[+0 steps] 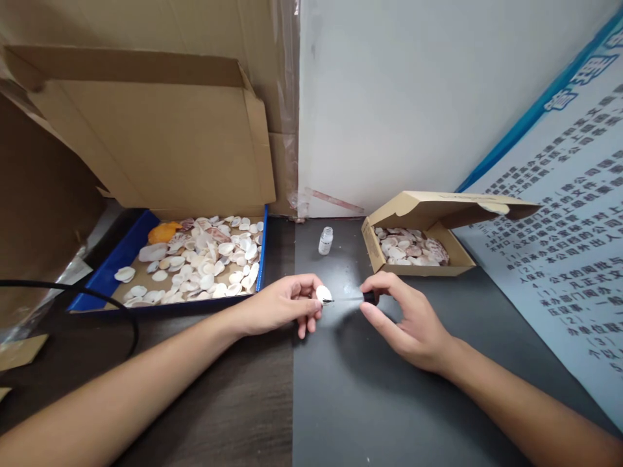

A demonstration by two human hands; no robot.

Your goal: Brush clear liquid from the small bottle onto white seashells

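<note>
A small white seashell is pinched between the thumb and fingers of my left hand. My right hand grips the black cap of a brush applicator by its fingertips. The applicator's thin, pale stem points left, and its dark tip meets the lower edge of the shell or lies just in front of it; I cannot tell which. Behind my hands a small clear bottle with a white label stands upright and uncapped.
At left is an open blue-sided cardboard box with many shells and an orange piece. A smaller cardboard box of shells stands at right, lid raised. A black cable curves across the far left. White panel behind; printed board at right.
</note>
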